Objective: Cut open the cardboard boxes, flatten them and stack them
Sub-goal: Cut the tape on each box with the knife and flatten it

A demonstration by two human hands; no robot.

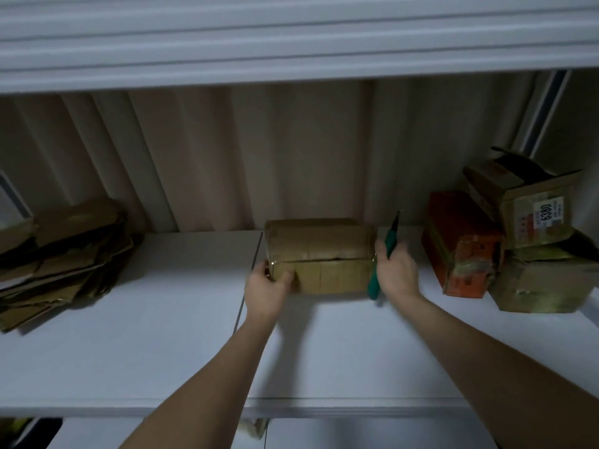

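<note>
Risks, left to right. Your left hand (267, 291) grips the near left corner of the taped cardboard box (319, 254), thumb on the front face, fingers wrapped round the side. That box sits between your two hands on the white tabletop (162, 335), its back close to the wall. If you cut along the top seam toward that left hand, a slip would likely carry the blade into your thumb; judged from the grip, the thumb sits just below the seam line.

Your right hand (397, 270) is closed round a green-handled cutter (384, 257), held against the right end of the box with the tip pointing up and away. The frame is blurred there, so you cannot rely on it for whether the blade is out. Pushing the box with the tool in that hand risks the cutter twisting in your fingers.

Beyond your right hand, an orange box (460, 244) leans beside stacked brown boxes (534, 241), the top one tilted; a knock could topple it.

Surface and room: well outside your left hand lies a loose pile of flattened cardboard (64, 260), edges splayed and overhanging. Behind stands a ribbed pale wall (291, 150). Lighting is dim.
</note>
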